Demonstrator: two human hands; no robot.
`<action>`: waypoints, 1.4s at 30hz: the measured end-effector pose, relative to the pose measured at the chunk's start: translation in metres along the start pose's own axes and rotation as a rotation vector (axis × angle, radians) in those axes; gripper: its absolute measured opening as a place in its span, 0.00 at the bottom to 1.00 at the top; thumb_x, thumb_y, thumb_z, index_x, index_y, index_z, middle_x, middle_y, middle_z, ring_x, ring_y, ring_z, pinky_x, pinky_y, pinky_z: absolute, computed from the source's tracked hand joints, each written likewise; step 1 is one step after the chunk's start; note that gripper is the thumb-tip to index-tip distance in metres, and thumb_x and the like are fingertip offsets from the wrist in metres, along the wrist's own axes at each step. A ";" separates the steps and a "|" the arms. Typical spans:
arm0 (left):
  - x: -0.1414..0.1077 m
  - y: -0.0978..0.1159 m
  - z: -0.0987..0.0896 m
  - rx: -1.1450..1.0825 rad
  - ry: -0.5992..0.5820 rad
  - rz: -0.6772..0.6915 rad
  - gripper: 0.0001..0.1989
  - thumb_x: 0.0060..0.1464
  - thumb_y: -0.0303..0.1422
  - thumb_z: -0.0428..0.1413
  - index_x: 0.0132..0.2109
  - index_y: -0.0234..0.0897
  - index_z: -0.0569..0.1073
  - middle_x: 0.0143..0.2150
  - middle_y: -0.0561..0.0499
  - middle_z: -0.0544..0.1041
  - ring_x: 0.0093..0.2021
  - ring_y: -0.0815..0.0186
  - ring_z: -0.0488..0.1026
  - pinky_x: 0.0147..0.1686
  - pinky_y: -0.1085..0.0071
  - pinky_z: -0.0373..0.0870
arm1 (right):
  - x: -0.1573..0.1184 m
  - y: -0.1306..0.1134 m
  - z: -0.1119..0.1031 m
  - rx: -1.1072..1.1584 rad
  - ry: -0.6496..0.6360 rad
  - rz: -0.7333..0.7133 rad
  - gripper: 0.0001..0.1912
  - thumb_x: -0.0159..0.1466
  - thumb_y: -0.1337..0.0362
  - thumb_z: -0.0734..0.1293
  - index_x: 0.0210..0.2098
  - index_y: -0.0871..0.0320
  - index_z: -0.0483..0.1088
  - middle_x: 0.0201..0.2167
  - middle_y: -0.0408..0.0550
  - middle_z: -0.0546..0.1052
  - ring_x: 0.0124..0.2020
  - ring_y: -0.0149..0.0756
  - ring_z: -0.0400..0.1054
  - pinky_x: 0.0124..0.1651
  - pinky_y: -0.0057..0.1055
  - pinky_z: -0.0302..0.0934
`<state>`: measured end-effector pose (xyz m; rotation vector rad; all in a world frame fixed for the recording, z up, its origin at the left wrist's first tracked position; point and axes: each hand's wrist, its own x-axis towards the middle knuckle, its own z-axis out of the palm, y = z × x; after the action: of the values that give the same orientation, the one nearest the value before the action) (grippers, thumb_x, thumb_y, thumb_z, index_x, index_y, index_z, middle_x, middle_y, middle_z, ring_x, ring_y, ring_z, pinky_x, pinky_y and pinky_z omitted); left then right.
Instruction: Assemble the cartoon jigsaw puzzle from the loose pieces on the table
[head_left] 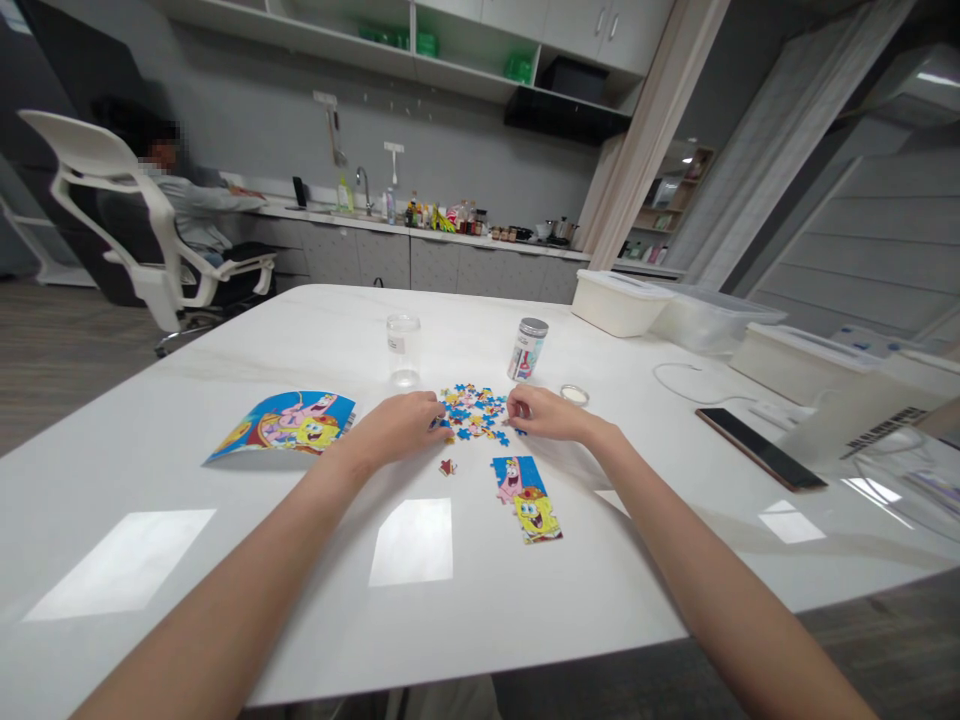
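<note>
Sorting loose puzzle pieces (474,412) at the centre of the white table (150,480).
Left hand (401,425) and right hand (541,412) flank the pile, fingers curled on its edges; grip contents cannot be told. Assembled section (527,497) lies just nearer, picture sheet (289,423) to the left.

Blue, yellow and pink are showing across the loose puzzle pieces (472,412). The assembled puzzle section (527,498) is displaying pink and yellow cartoon figures on blue, matching the reference picture (285,424). The table (150,470) is gleaming white.
</note>
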<state>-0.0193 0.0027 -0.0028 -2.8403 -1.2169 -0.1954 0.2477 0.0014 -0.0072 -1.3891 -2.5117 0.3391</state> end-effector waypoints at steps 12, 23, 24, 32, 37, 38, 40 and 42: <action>0.002 0.016 0.010 -0.140 0.296 0.041 0.14 0.60 0.32 0.51 0.53 0.37 0.67 0.51 0.44 0.71 0.46 0.60 0.73 0.45 0.64 0.70 | 0.013 -0.038 0.017 1.141 0.169 0.196 0.16 0.53 0.54 0.73 0.31 0.57 0.68 0.29 0.41 0.72 0.27 0.28 0.64 0.30 0.27 0.57; 0.005 0.034 0.008 -0.247 0.544 0.027 0.09 0.62 0.32 0.52 0.49 0.36 0.66 0.43 0.46 0.72 0.43 0.62 0.72 0.44 0.64 0.69 | 0.011 -0.055 0.014 1.519 0.160 0.371 0.20 0.43 0.63 0.80 0.31 0.57 0.70 0.32 0.41 0.76 0.31 0.27 0.68 0.34 0.25 0.61; 0.005 0.034 0.007 -0.239 0.547 0.030 0.08 0.62 0.32 0.51 0.48 0.36 0.67 0.43 0.46 0.72 0.42 0.62 0.72 0.43 0.65 0.69 | 0.011 -0.054 0.014 1.514 0.157 0.371 0.20 0.43 0.63 0.80 0.31 0.57 0.70 0.32 0.40 0.76 0.32 0.27 0.68 0.34 0.25 0.60; 0.007 0.031 0.009 -0.187 0.569 0.080 0.08 0.64 0.31 0.51 0.47 0.36 0.72 0.40 0.47 0.72 0.38 0.64 0.71 0.40 0.67 0.69 | 0.011 -0.051 0.018 1.482 0.101 0.303 0.16 0.45 0.65 0.79 0.30 0.58 0.72 0.29 0.40 0.73 0.31 0.27 0.67 0.34 0.26 0.60; 0.007 0.030 0.011 -0.155 0.622 0.108 0.09 0.62 0.32 0.53 0.48 0.37 0.72 0.40 0.47 0.72 0.38 0.63 0.71 0.39 0.66 0.70 | 0.010 -0.052 0.017 1.494 0.097 0.307 0.14 0.46 0.65 0.79 0.28 0.58 0.72 0.28 0.39 0.73 0.32 0.27 0.67 0.35 0.26 0.59; 0.007 0.030 0.011 -0.157 0.626 0.113 0.09 0.62 0.32 0.54 0.48 0.37 0.72 0.40 0.47 0.72 0.38 0.63 0.71 0.39 0.66 0.70 | 0.010 -0.052 0.017 1.500 0.088 0.308 0.14 0.46 0.65 0.79 0.28 0.58 0.72 0.28 0.39 0.73 0.32 0.27 0.68 0.36 0.27 0.59; 0.007 0.031 0.011 -0.168 0.627 0.117 0.09 0.62 0.32 0.54 0.49 0.38 0.72 0.40 0.48 0.73 0.37 0.64 0.71 0.39 0.66 0.70 | 0.010 -0.053 0.017 1.507 0.073 0.305 0.13 0.46 0.65 0.79 0.28 0.58 0.73 0.27 0.40 0.73 0.32 0.28 0.68 0.36 0.28 0.59; 0.007 0.031 0.011 -0.179 0.628 0.113 0.09 0.62 0.32 0.54 0.48 0.37 0.73 0.39 0.48 0.73 0.37 0.65 0.71 0.38 0.67 0.69 | 0.009 -0.053 0.016 1.507 0.057 0.295 0.13 0.46 0.65 0.79 0.27 0.58 0.73 0.27 0.40 0.73 0.32 0.29 0.68 0.36 0.28 0.59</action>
<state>0.0091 -0.0126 -0.0122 -2.6297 -0.9292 -1.1336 0.1953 -0.0197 -0.0044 -0.9408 -1.1867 1.6926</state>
